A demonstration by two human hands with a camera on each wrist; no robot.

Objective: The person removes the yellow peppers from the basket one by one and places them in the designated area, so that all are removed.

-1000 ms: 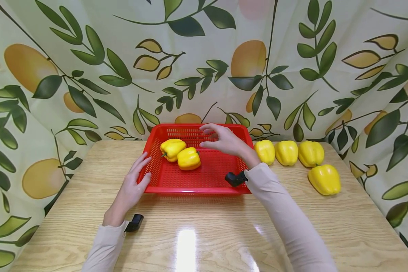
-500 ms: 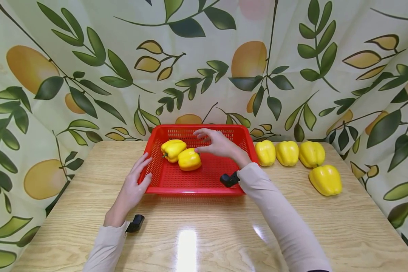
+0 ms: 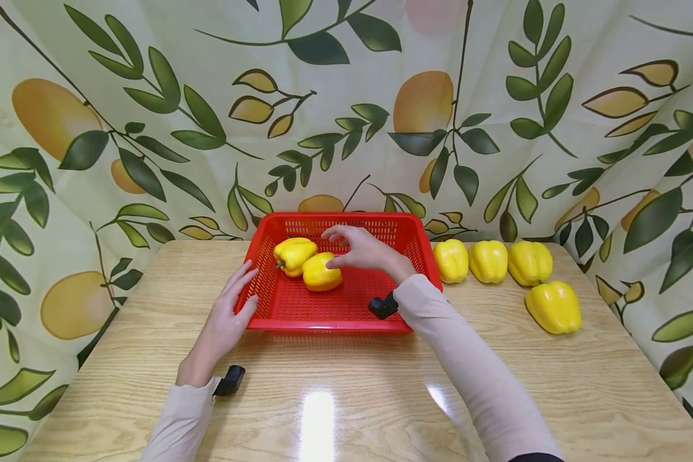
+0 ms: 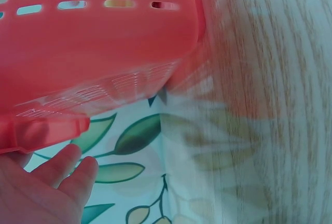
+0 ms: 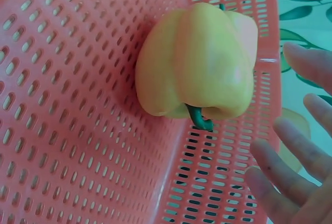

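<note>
A red perforated plastic basket (image 3: pixel 358 301) stands on the table with two yellow bell peppers lying at its left side. My left hand (image 3: pixel 222 324) is at the basket's left rim, its fingers fairly straight; in the left wrist view the fingertips (image 4: pixel 83 175) lie close by the rim. Over the basket, my right hand (image 3: pixel 366 249) hovers with spread, slightly bent fingers, just right of the nearer bell pepper (image 3: pixel 322 273). That pepper's green stem shows in the right wrist view, apart from the fingers. The other bell pepper (image 3: pixel 294 253) lies behind it, to the left.
To the right of the basket, several yellow bell peppers (image 3: pixel 487 261) stand in a row near the table's back edge, with one more bell pepper (image 3: pixel 553 308) in front. A leaf-patterned curtain (image 3: pixel 335 128) hangs behind the wooden table (image 3: pixel 265 398).
My right hand has moved left and slightly down over the basket, nearer to the closer bell pepper. The left hand, the basket and the peppers have stayed in place.
</note>
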